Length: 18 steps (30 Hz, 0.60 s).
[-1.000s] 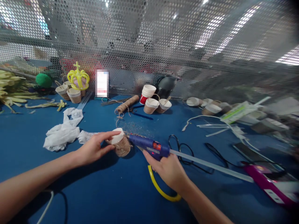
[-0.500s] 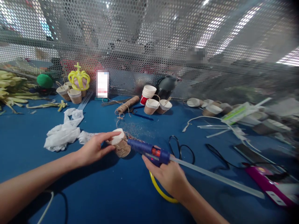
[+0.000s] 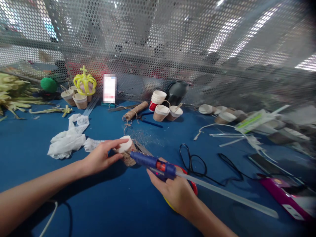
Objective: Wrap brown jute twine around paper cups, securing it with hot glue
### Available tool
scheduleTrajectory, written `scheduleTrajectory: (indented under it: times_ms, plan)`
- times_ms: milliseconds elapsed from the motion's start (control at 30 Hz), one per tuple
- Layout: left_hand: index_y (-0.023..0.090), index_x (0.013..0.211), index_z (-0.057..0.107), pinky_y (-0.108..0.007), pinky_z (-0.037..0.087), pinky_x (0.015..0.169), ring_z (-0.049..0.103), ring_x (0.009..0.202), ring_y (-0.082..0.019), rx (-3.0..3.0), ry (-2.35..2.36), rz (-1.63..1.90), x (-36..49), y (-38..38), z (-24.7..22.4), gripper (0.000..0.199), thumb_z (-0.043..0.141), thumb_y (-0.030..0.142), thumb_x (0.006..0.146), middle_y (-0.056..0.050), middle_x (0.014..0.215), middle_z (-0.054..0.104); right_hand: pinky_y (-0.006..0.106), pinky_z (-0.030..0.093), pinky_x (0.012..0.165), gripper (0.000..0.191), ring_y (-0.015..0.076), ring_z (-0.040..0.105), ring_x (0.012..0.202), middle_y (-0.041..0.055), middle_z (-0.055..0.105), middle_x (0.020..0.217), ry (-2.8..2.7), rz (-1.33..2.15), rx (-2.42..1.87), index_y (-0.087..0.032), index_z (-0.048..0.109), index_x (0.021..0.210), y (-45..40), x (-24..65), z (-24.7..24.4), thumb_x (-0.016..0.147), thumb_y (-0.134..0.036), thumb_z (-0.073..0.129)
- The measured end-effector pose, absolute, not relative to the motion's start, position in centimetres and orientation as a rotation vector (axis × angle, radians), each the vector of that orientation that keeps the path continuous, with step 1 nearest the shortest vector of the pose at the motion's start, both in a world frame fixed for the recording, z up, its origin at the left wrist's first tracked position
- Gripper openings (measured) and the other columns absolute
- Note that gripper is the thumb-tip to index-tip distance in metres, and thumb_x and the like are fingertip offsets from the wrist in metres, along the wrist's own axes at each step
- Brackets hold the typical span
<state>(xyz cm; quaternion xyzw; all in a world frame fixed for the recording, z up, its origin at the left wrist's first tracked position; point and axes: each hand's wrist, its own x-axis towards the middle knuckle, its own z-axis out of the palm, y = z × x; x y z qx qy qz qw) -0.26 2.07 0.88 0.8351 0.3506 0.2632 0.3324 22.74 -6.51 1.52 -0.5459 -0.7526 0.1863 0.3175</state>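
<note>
My left hand (image 3: 105, 156) is closed on a small paper cup (image 3: 128, 158), thumb on its side and fingers on the white part. Brown wrapping covers the cup's lower part, and it lies tilted on the blue table. In my right hand (image 3: 174, 189) is a blue glue gun (image 3: 150, 163), its nozzle touching or almost touching the cup's brown side. A long translucent glue stick (image 3: 229, 194) runs out of the gun's back. Scissors with red and yellow handles (image 3: 194, 186) lie partly hidden beneath my right hand, their blades behind the gun.
White lace ribbon (image 3: 65, 144) lies at the left. A twine roll (image 3: 135, 111), more cups (image 3: 161, 113) and a yellow crown (image 3: 84, 84) stand farther back. Black cable (image 3: 197, 164) and a magenta power strip (image 3: 283, 197) are at right. Perforated metal mesh (image 3: 138, 49) rises behind the table.
The glue gun and my right hand have shifted left and slightly down, with the nozzle now lower on the cup. More of the scissors' red handle shows. My left hand keeps its hold.
</note>
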Motion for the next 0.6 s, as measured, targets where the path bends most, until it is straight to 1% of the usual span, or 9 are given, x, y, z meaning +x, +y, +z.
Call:
scheduleTrajectory:
  times_ms: [133, 233, 400, 467, 600]
  plan:
    - [0.013, 0.121, 0.046, -0.032, 0.046, 0.075, 0.058, 0.079, -0.017, 2.196, 0.925, 0.688, -0.3, 2.1, 0.8, 0.043, 0.048, 0.025, 0.079, -0.009, 0.093, 0.064, 0.03, 0.053, 0.057, 0.013, 0.0182, 0.061, 0.062, 0.0014, 0.063, 0.065, -1.904, 0.489, -1.509, -0.024, 0.06, 0.071, -6.3, 21.1, 2.0, 0.077, -0.025, 0.048]
    - [0.014, 0.122, 0.045, -0.032, 0.045, 0.075, 0.058, 0.078, -0.017, 2.204, 0.921, 0.694, -0.3, 2.1, 0.7, 0.043, 0.047, 0.025, 0.08, -0.008, 0.092, 0.064, 0.029, 0.053, 0.058, 0.012, 0.0169, 0.06, 0.061, 0.001, 0.062, 0.065, -1.889, 0.493, -1.518, -0.024, 0.058, 0.072, -6.1, 20.7, 2.0, 0.077, -0.024, 0.047]
    - [0.015, 0.122, 0.045, -0.032, 0.046, 0.075, 0.058, 0.079, -0.017, 2.205, 0.923, 0.688, -0.3, 2.0, 0.8, 0.043, 0.046, 0.025, 0.08, -0.007, 0.091, 0.064, 0.026, 0.054, 0.058, 0.015, 0.0172, 0.062, 0.069, -0.0002, 0.064, 0.069, -1.971, 0.53, -1.454, -0.027, 0.06, 0.077, -6.1, 21.6, 1.8, 0.079, -0.028, 0.045]
    - [0.015, 0.122, 0.045, -0.032, 0.046, 0.075, 0.058, 0.079, -0.016, 2.201, 0.918, 0.691, -0.3, 2.0, 0.8, 0.043, 0.046, 0.024, 0.079, -0.008, 0.093, 0.064, 0.027, 0.054, 0.062, 0.015, 0.0181, 0.062, 0.073, 0.0003, 0.065, 0.073, -1.996, 0.511, -1.441, -0.027, 0.061, 0.079, -6.3, 22.3, 1.6, 0.078, -0.029, 0.046]
    - [0.016, 0.122, 0.044, -0.032, 0.047, 0.077, 0.059, 0.081, -0.017, 2.186, 0.905, 0.691, -0.3, 2.1, 0.7, 0.044, 0.048, 0.024, 0.079, -0.009, 0.103, 0.063, 0.032, 0.054, 0.068, 0.019, 0.021, 0.063, 0.081, 0.0026, 0.067, 0.075, -2.068, 0.441, -1.403, -0.026, 0.064, 0.087, -6.5, 23.7, 1.2, 0.078, -0.028, 0.046]
